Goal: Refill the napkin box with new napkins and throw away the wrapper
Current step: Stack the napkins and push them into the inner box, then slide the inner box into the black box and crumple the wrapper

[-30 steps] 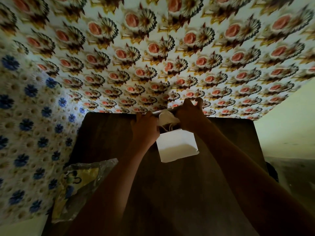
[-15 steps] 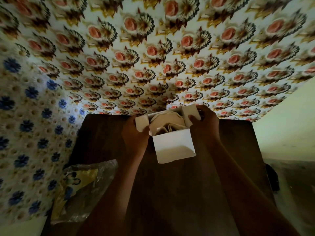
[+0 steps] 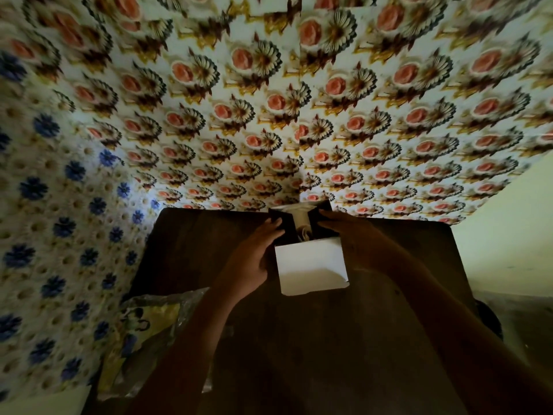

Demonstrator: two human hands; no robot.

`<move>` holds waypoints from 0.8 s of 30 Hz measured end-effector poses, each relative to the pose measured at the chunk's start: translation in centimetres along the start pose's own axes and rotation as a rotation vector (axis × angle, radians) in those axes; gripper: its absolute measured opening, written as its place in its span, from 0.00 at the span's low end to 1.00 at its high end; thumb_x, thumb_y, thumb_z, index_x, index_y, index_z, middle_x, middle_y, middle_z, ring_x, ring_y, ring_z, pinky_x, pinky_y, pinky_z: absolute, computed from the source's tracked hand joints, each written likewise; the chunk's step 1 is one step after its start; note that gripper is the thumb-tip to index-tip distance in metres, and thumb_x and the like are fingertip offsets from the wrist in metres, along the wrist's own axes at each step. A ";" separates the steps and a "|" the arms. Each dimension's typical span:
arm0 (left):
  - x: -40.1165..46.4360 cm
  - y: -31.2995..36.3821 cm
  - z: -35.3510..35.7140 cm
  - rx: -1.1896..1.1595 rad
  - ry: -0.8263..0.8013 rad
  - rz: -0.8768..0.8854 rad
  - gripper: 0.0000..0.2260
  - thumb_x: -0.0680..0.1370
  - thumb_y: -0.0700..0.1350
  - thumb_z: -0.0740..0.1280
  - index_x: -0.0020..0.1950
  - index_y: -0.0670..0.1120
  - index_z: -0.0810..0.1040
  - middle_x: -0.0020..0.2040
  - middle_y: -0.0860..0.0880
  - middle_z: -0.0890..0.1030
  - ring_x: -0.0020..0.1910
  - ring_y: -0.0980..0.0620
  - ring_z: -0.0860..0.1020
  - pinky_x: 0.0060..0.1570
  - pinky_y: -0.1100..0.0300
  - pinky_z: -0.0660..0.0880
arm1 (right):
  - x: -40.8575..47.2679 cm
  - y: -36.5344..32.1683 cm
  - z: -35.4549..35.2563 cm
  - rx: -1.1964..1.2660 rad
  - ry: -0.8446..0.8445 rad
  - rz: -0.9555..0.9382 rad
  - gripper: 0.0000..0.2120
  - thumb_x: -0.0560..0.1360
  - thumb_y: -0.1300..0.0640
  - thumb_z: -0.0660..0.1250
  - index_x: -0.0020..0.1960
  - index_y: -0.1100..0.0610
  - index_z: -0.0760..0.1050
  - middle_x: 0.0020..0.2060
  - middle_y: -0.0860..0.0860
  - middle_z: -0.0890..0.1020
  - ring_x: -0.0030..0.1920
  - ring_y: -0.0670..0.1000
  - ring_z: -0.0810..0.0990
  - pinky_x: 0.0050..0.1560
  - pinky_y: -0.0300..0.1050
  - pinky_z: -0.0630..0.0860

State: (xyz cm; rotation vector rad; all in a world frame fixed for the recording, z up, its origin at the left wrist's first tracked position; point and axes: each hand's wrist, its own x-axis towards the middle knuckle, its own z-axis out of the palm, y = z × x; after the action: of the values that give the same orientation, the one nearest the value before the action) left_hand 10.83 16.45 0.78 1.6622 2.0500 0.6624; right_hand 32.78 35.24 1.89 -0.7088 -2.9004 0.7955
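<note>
A white napkin box [image 3: 309,266] stands at the far middle of the dark wooden table [image 3: 299,339]. Its two side flaps are folded inward over the top, dark in shadow, with a narrow gap between them. White napkins [image 3: 302,223] show through that gap. My left hand [image 3: 254,253] holds the box's left side with fingers on the left flap. My right hand [image 3: 344,232] lies flat on the right flap and side. The crumpled clear plastic wrapper [image 3: 149,327], printed yellow and blue, lies on the table's near left corner, away from both hands.
Flowered wallpaper covers the wall right behind the table and the wall on the left. The table's right edge [image 3: 460,265] borders a pale floor. A dark round object [image 3: 490,319] sits low beside the table's right side.
The box's side flaps, spread open half a second ago, are now pressed inward over the napkins by both hands. The wrapper has not moved.
</note>
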 end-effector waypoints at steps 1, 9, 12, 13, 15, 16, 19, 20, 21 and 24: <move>0.1 0.1 0.0 -0.007 -0.010 -0.004 0.37 0.75 0.30 0.69 0.79 0.52 0.63 0.82 0.58 0.56 0.81 0.59 0.51 0.77 0.52 0.64 | 0.0 0.3 0.0 -0.073 -0.045 -0.019 0.42 0.70 0.59 0.77 0.78 0.49 0.60 0.79 0.44 0.55 0.77 0.45 0.54 0.74 0.46 0.59; -0.1 1.8 -0.8 -0.607 0.188 -0.166 0.27 0.77 0.37 0.72 0.74 0.53 0.72 0.69 0.60 0.76 0.67 0.69 0.73 0.69 0.67 0.70 | -0.8 -0.2 -0.8 0.284 -0.037 0.111 0.32 0.74 0.54 0.74 0.74 0.51 0.66 0.65 0.39 0.72 0.70 0.48 0.70 0.59 0.30 0.73; 0.5 2.5 -0.8 -0.598 0.306 -0.188 0.27 0.77 0.41 0.72 0.75 0.53 0.69 0.65 0.58 0.78 0.61 0.68 0.77 0.60 0.73 0.74 | -0.7 -1.6 -0.9 0.542 0.025 0.158 0.29 0.77 0.55 0.71 0.74 0.49 0.63 0.58 0.41 0.79 0.63 0.49 0.79 0.57 0.37 0.80; 0.8 2.7 -0.9 -0.541 0.318 -0.175 0.28 0.78 0.44 0.71 0.76 0.54 0.67 0.66 0.60 0.76 0.61 0.69 0.76 0.57 0.75 0.74 | -0.3 -1.7 -0.7 0.595 0.070 0.162 0.32 0.77 0.56 0.71 0.75 0.44 0.59 0.60 0.46 0.80 0.61 0.50 0.81 0.58 0.47 0.82; 1.5 2.8 -1.1 -0.457 0.325 -0.138 0.27 0.80 0.47 0.69 0.77 0.57 0.64 0.72 0.61 0.71 0.66 0.65 0.73 0.57 0.73 0.74 | 0.3 -2.1 -0.7 0.690 0.164 0.197 0.40 0.76 0.62 0.71 0.73 0.31 0.53 0.59 0.53 0.82 0.57 0.53 0.83 0.55 0.54 0.83; 1.8 2.7 -1.2 -0.435 0.321 -0.121 0.26 0.81 0.47 0.68 0.77 0.59 0.63 0.75 0.59 0.69 0.68 0.60 0.73 0.60 0.68 0.75 | 0.5 -2.4 -0.8 0.726 0.188 0.208 0.44 0.76 0.64 0.70 0.71 0.27 0.51 0.58 0.54 0.82 0.56 0.53 0.84 0.53 0.54 0.83; 2.5 2.6 -1.3 -0.336 0.308 -0.050 0.18 0.82 0.46 0.66 0.71 0.57 0.72 0.73 0.54 0.72 0.66 0.54 0.77 0.63 0.57 0.78 | 1.1 -2.1 -0.5 0.628 0.191 0.223 0.39 0.77 0.65 0.69 0.72 0.32 0.56 0.58 0.57 0.82 0.56 0.57 0.83 0.51 0.54 0.84; 2.8 2.7 -1.3 -0.285 0.319 -0.038 0.14 0.82 0.44 0.66 0.68 0.53 0.76 0.71 0.54 0.73 0.64 0.54 0.78 0.62 0.60 0.78 | 1.2 -2.0 -0.5 0.593 0.189 0.224 0.35 0.77 0.65 0.69 0.72 0.37 0.58 0.59 0.55 0.81 0.57 0.56 0.83 0.49 0.50 0.84; 3.0 2.7 -1.3 -0.247 0.336 -0.046 0.12 0.82 0.43 0.66 0.65 0.50 0.79 0.70 0.54 0.74 0.63 0.54 0.79 0.60 0.65 0.78 | 1.4 -1.9 -0.5 0.576 0.192 0.228 0.33 0.76 0.66 0.69 0.71 0.40 0.60 0.59 0.54 0.80 0.57 0.54 0.82 0.47 0.45 0.84; 3.4 3.0 -1.3 -0.265 0.370 -0.132 0.19 0.82 0.42 0.66 0.73 0.48 0.72 0.71 0.50 0.75 0.61 0.57 0.80 0.53 0.70 0.79 | 1.9 -1.8 -0.7 0.607 0.204 0.252 0.31 0.75 0.70 0.69 0.70 0.48 0.64 0.59 0.51 0.78 0.55 0.50 0.81 0.37 0.32 0.80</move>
State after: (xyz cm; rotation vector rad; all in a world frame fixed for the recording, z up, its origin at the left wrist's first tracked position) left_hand 11.68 20.19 3.58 1.3172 2.1755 1.2097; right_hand 30.42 35.07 3.25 -1.0018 -2.2230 1.4380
